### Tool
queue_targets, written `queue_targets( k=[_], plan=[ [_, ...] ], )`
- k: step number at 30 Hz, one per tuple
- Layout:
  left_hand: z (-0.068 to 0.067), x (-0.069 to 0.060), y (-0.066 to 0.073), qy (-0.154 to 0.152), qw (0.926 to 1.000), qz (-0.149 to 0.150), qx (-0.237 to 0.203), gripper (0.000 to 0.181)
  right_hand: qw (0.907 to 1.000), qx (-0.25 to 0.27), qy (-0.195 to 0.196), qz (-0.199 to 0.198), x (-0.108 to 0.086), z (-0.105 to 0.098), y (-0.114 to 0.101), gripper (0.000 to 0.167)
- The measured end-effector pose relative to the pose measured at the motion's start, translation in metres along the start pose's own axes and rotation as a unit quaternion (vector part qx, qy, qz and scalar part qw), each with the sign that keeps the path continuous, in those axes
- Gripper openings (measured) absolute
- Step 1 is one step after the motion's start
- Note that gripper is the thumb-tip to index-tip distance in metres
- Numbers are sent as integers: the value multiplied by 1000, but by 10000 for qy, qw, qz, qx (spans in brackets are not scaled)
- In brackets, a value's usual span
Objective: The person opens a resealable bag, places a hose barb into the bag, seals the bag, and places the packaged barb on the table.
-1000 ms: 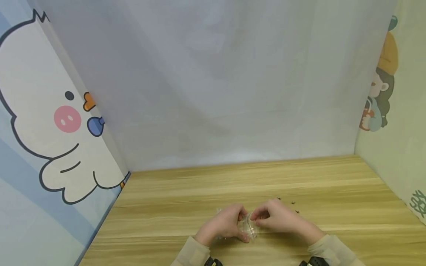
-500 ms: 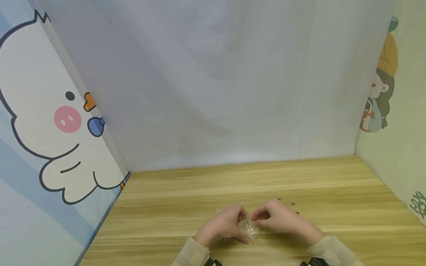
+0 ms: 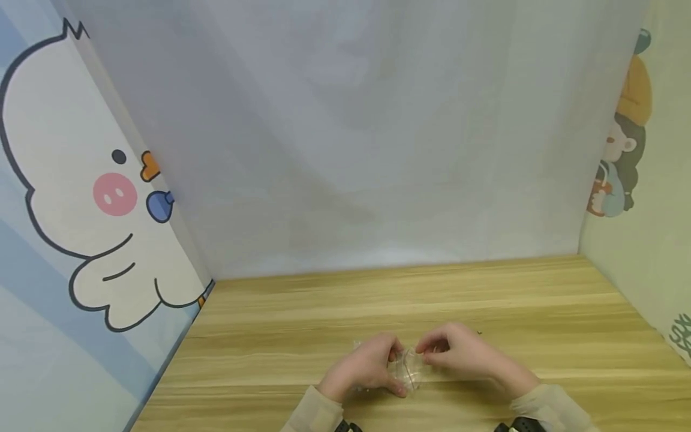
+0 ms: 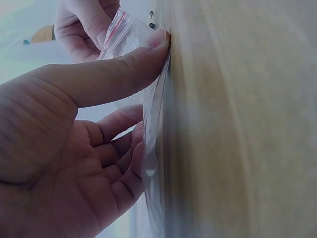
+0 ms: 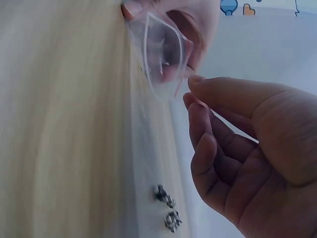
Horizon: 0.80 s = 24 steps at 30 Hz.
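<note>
My left hand (image 3: 364, 367) grips a small clear zip-lock bag (image 3: 408, 367) between the thumb on the near side and the fingers on the far side, low over the wooden table. Seen from the right wrist, the bag's mouth (image 5: 163, 57) gapes in an oval, with a red line along its zip strip. At that rim the thumb and forefinger of my right hand (image 5: 233, 134) pinch the edge; the other fingers curl loosely. Two small metal pieces (image 5: 172, 220) lie on the table beside the right hand; their exact kind is too blurred to tell.
In the head view, one small dark piece (image 3: 479, 332) shows just beyond the right hand on the wooden table (image 3: 302, 312). A pale curtain (image 3: 345, 180) hangs behind the table, and cartoon-printed panels (image 3: 70, 198) stand at both sides.
My right hand has shifted slightly right, widening the bag's mouth, while the left keeps its grip. Several small pieces seen earlier beyond the right hand are down to one visible in the head view.
</note>
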<state>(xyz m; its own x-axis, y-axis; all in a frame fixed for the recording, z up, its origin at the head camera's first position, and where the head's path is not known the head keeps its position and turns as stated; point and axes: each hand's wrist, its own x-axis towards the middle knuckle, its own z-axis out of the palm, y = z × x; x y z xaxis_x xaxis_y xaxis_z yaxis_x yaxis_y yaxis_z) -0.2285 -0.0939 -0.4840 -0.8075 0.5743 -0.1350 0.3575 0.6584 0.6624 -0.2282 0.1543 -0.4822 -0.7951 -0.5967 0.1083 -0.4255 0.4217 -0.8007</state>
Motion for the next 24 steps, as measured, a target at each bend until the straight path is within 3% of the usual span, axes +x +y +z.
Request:
queue_targets(
  k=[8, 19, 24],
  plan=[
    [-1, -2, 3, 49, 10000, -28, -73, 62, 9992, 290, 158, 211, -14, -22, 14, 18],
    [1, 0, 0, 70, 10000, -10, 8, 67, 9976, 39, 557, 415, -40, -51, 38, 17],
    [2, 0, 0, 40, 10000, 2, 6, 66, 9971, -85, 529, 548, -47, -56, 45, 22]
  ],
)
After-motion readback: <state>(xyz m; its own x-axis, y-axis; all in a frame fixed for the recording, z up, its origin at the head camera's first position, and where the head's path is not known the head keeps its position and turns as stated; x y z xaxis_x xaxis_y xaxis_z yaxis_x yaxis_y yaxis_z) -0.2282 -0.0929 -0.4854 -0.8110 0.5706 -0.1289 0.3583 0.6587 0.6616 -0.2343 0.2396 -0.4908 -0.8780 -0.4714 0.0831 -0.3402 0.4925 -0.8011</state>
